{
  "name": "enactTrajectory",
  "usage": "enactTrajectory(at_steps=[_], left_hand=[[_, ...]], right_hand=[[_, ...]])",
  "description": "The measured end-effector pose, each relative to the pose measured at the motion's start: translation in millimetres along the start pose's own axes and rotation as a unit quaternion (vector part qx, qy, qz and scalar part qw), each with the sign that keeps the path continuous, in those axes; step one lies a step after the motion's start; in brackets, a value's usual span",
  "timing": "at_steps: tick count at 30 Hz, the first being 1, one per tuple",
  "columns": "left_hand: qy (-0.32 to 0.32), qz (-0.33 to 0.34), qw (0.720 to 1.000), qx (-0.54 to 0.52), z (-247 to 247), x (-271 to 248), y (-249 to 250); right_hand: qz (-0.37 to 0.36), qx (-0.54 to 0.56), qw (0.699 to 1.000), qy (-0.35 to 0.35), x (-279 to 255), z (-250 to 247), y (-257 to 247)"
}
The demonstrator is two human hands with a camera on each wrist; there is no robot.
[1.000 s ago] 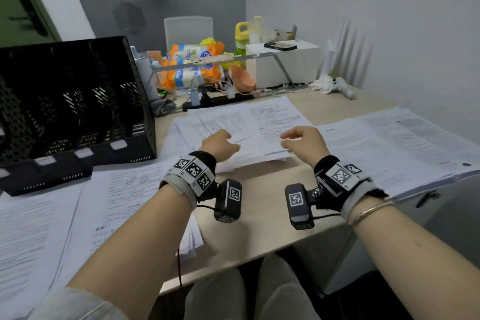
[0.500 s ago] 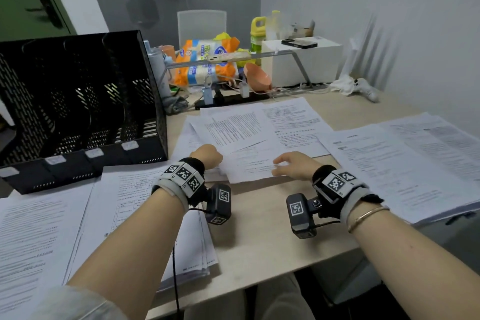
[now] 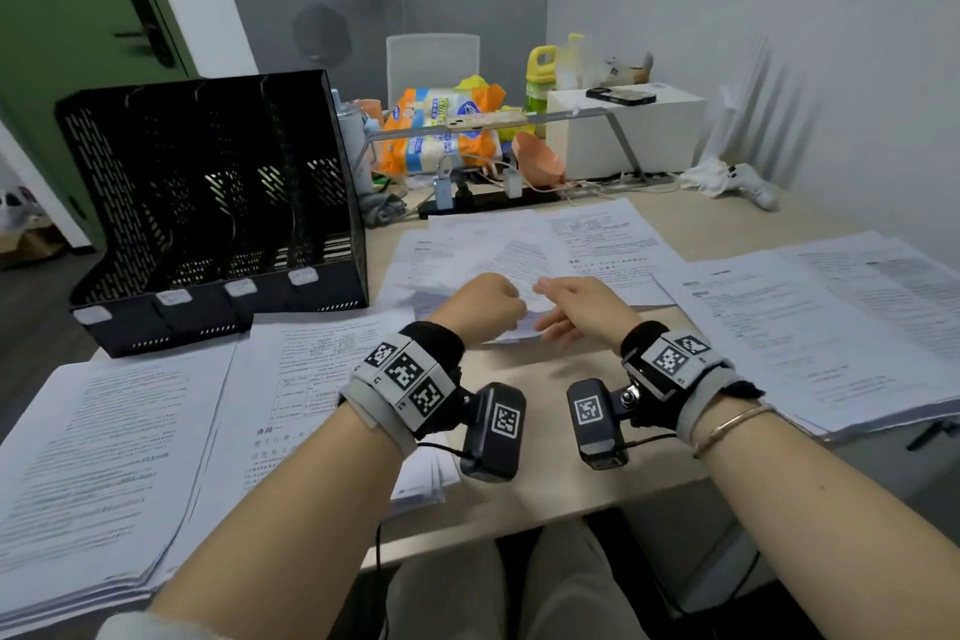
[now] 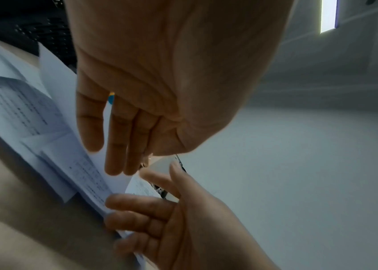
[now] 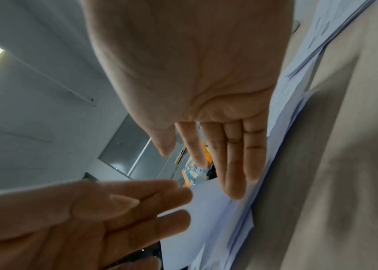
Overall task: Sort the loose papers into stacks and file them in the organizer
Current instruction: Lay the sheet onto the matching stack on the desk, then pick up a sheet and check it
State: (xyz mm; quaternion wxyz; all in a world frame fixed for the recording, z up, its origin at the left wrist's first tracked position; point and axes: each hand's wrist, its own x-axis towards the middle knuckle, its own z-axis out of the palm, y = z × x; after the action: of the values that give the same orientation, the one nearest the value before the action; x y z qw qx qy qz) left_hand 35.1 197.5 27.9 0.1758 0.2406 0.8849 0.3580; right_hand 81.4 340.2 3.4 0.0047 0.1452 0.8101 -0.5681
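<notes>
A loose pile of printed papers (image 3: pixel 519 250) lies spread at the desk's centre. My left hand (image 3: pixel 485 304) and right hand (image 3: pixel 571 314) sit close together at the pile's near edge. In the left wrist view my left hand's fingers (image 4: pixel 113 146) lie straight on the sheets (image 4: pixel 44 127), and my right hand (image 4: pixel 171 219) touches the sheet edges from the near side with straight fingers. In the right wrist view the right fingers (image 5: pixel 231 164) stretch flat along the paper (image 5: pixel 218 219). The black mesh organizer (image 3: pixel 218 203) stands at the back left, with no papers showing in its slots.
Stacks of papers lie at the front left (image 3: pixel 104 457), beside it (image 3: pixel 311 379) and at the right (image 3: pixel 805 327). Behind the pile are a metal stand (image 3: pixel 519 125), snack bags (image 3: pixel 441 130), an orange bowl (image 3: pixel 537 159) and a white box (image 3: pixel 623 130). A wall rises on the right.
Both hands have drawn together at the near edge of the centre pile; they were spread apart on it before. The head view has shifted, so the organizer shows more fully.
</notes>
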Motion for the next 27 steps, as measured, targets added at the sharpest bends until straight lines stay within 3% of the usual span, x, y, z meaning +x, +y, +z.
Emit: enactTrajectory(at_steps=[8, 17, 20, 22, 27], left_hand=[[-0.127, 0.039, 0.991, 0.004, 3.8, -37.1, 0.3], [0.075, 0.029, 0.996, -0.035, -15.7, -34.7, -24.7], [0.155, -0.006, 0.988, -0.004, -21.8, -31.4, -35.3], [0.197, -0.039, 0.979, -0.041, -25.7, -30.9, -38.9], [0.198, -0.085, 0.959, -0.185, -36.2, -36.9, -33.8]], right_hand=[[0.012, -0.023, 0.999, 0.025, -16.3, 6.8, 2.2], [-0.02, -0.021, 0.992, 0.12, -23.4, -4.4, 11.8], [-0.043, 0.005, 0.988, 0.147, -27.1, -9.5, 11.8], [-0.063, 0.016, 0.985, 0.158, -29.4, -11.8, 11.1], [-0.108, -0.009, 0.976, 0.191, -28.6, -10.7, 9.7]])
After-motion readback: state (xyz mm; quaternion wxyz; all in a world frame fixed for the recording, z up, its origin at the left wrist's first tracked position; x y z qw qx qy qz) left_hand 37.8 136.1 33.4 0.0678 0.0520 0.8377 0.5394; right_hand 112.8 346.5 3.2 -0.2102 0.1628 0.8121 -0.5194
